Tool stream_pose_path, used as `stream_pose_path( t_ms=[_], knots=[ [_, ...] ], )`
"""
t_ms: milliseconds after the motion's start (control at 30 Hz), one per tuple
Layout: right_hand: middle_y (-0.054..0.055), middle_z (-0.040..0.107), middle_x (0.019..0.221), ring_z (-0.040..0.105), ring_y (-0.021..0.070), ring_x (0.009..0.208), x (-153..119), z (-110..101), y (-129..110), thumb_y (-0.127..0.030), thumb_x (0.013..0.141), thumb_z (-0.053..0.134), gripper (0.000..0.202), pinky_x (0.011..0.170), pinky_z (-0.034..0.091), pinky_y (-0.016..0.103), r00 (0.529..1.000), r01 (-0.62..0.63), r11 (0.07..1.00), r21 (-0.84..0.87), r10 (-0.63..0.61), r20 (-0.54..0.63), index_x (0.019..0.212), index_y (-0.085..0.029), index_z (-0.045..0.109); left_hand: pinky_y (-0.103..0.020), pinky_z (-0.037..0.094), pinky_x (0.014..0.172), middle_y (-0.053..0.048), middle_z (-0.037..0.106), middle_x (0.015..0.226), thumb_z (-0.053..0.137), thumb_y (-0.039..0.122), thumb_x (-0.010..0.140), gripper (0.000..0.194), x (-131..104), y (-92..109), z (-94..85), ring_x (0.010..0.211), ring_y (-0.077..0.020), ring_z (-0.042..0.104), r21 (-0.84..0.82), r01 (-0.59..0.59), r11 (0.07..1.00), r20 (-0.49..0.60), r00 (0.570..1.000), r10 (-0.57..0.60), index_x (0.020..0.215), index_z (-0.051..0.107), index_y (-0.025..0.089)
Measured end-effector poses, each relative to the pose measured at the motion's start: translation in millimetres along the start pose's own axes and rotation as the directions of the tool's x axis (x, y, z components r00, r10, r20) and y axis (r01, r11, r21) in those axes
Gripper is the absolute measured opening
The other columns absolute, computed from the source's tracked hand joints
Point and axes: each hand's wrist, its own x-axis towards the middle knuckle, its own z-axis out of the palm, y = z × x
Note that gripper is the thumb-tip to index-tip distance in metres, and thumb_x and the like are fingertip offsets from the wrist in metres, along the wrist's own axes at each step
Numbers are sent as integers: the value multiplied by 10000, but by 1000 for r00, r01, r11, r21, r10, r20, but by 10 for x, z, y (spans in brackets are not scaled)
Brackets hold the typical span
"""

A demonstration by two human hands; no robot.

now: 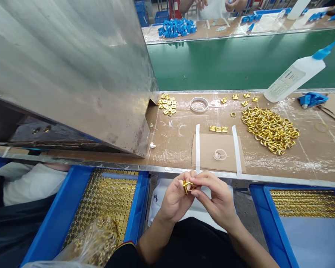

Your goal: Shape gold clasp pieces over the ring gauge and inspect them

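Note:
Close to my body, just below the bench edge, both hands meet around one gold ring (188,186). My left hand (176,197) pinches its flat top, fingers curled. From the other side my right hand (216,197) grips the band between thumb and fingertips. Ahead of them lies a cardboard square (212,149) held by two white tape strips, with a small clear ring of liquid or plastic (220,154) on it. Just beyond it is a short row of gold square pieces (218,128). A heap of gold ring bands (270,128) lies to the right.
A large metal housing (100,74) blocks the left side. Gold pieces (167,104) lie beside it, near a white tape roll (199,104). A white bottle with blue nozzle (298,78) leans at right. Blue trays (136,208) (279,230) flank me. A person's hands (234,4) show across the green belt (212,63).

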Motion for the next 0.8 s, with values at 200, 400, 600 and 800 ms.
stream_pose_path(
  t_ms=[200,400,600,800],
  knots=[
    [42,749,795,706,180,701,1,26,-2,-176,945,674,83,626,592,289,997,10,999,-38,-13,-74,966,-217,744,-258,390,707,13,397,740,844,503,763,488,16,-11,-23,701,-139,376,-90,68,994,-33,997,-71,658,498,176],
    [38,753,815,720,173,728,-34,78,87,-144,936,683,75,654,606,277,993,56,994,-98,-66,-100,934,-211,718,-212,384,676,27,377,741,899,393,720,457,77,-50,-40,686,-119,374,-168,55,984,-63,996,-66,662,505,170],
    [40,751,825,723,172,755,-60,126,127,-129,939,675,92,686,611,274,990,55,989,-135,-72,-122,953,-213,711,-226,388,675,28,380,752,888,417,732,466,96,-78,-62,682,-124,377,-171,54,984,-81,994,-68,675,490,180],
    [25,750,806,707,154,718,-21,97,55,-163,942,681,68,645,585,239,992,-25,999,-33,21,-125,943,-215,724,-243,400,719,22,409,751,883,446,735,475,74,-49,-44,721,-134,414,-113,34,993,-53,998,-40,671,496,177]
  ],
)
